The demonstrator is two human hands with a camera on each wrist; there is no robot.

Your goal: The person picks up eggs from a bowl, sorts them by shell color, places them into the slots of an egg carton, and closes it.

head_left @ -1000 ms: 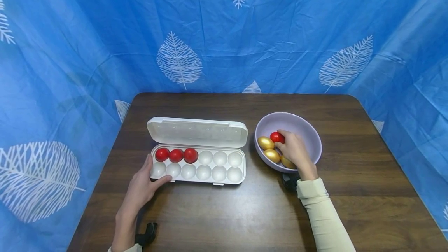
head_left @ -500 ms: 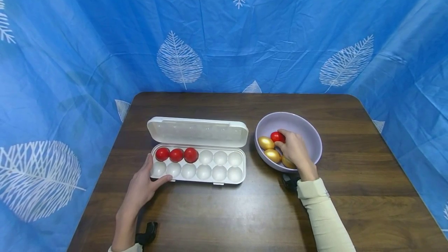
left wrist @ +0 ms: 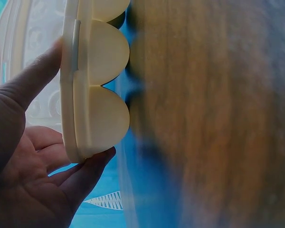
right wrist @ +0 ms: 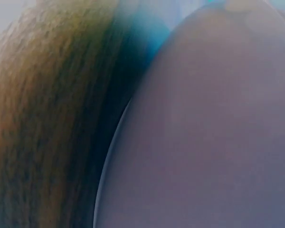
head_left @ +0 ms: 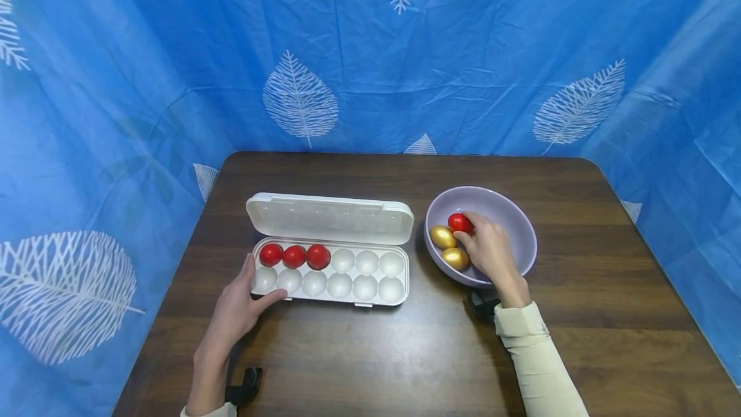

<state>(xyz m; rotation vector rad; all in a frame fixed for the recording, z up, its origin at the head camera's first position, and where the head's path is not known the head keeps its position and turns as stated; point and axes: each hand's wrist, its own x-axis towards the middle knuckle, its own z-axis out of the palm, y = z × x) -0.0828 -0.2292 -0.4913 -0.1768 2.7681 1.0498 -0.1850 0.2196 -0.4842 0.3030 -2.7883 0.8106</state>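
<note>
A white egg box lies with its lid raised, left of the middle of the table. Three red eggs fill the left end of its back row; the other cups hold nothing. My left hand grips the box's left end, thumb along the front edge, fingers at the side. In the left wrist view those fingers curl against the end cup. Inside the purple bowl, my right hand pinches another red egg between thumb and fingers. Beside it sit two golden eggs.
The brown wooden table carries the box and bowl. A blue curtain with white leaf prints hangs behind and at both sides. The bowl's outer wall takes up most of the right wrist view.
My right hand and the red egg in its fingers have risen slightly. A third golden egg, seen earlier below that hand, is now hidden. The left hand keeps its hold; the head view shifts slightly.
</note>
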